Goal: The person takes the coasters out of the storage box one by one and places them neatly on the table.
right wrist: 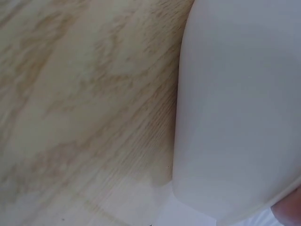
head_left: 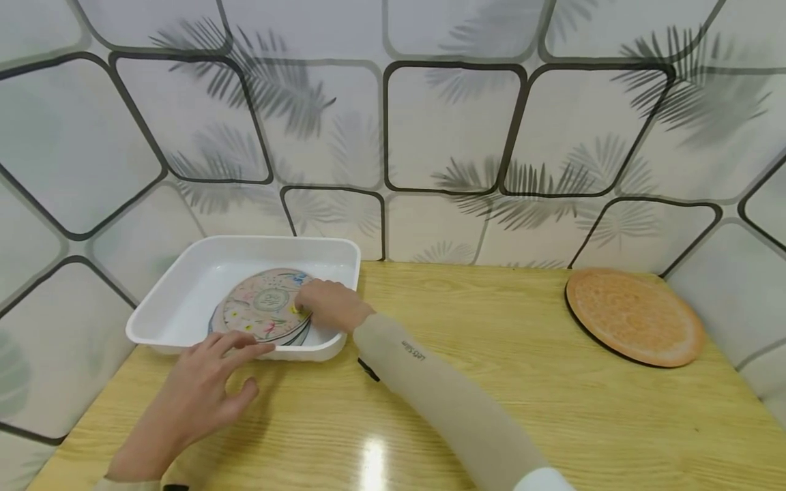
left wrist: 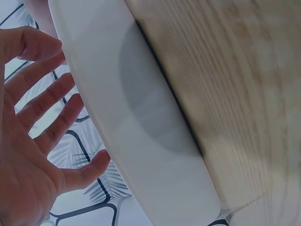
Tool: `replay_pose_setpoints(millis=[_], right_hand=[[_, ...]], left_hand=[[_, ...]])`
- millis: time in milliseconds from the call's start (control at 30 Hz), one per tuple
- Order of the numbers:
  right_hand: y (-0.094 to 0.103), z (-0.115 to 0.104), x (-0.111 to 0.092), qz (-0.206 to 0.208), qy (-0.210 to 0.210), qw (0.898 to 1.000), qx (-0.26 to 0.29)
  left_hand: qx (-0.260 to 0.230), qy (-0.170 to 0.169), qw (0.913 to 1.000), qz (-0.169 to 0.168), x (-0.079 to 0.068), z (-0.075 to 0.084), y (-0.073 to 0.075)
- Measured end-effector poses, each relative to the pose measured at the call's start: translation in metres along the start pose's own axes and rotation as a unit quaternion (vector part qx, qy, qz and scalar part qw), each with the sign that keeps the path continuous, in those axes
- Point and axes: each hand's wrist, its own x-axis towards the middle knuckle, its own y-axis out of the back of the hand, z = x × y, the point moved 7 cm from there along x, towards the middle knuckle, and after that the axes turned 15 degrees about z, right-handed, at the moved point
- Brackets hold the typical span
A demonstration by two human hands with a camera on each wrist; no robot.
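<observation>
A white plastic tray (head_left: 166, 320) stands on the left of the table. Inside it lies a round, flat, pink mat with a floral print (head_left: 245, 310), with edges of other round pieces showing beneath. My right hand (head_left: 331, 305) reaches over the tray's right side and pinches the pink mat's right edge; its fingertips are partly hidden. My left hand (head_left: 205, 382) is at the tray's front rim, fingers spread and fairly straight. In the left wrist view, the left hand's fingertips (left wrist: 101, 162) meet the rim. Only a bit of the right hand (right wrist: 288, 209) shows in the right wrist view.
An orange round mat (head_left: 635, 317) with a dark underside lies at the far right of the wood-grain table (head_left: 467, 327). Patterned walls (head_left: 454, 129) with leaf prints close off the back and both sides.
</observation>
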Motion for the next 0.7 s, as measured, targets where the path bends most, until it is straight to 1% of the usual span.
replay_pose_setpoints(millis=[200, 500, 700], right_hand=[[0.0005, -0.0011, 0.0007, 0.019, 0.02, 0.999, -0.017], [0.0014, -0.0013, 0.0015, 0.036, 0.038, 0.998, -0.026], [0.0055, -0.0002, 0.0012, 0.059, 0.029, 0.997, -0.027]], left_hand=[[0.002, 0.001, 1.0, -0.002, -0.0002, 0.0, -0.0004], [0.003, 0.002, 1.0, -0.006, 0.0012, 0.0007, -0.0008], [0.002, -0.005, 1.0, -0.001, 0.0011, 0.0007, -0.0012]])
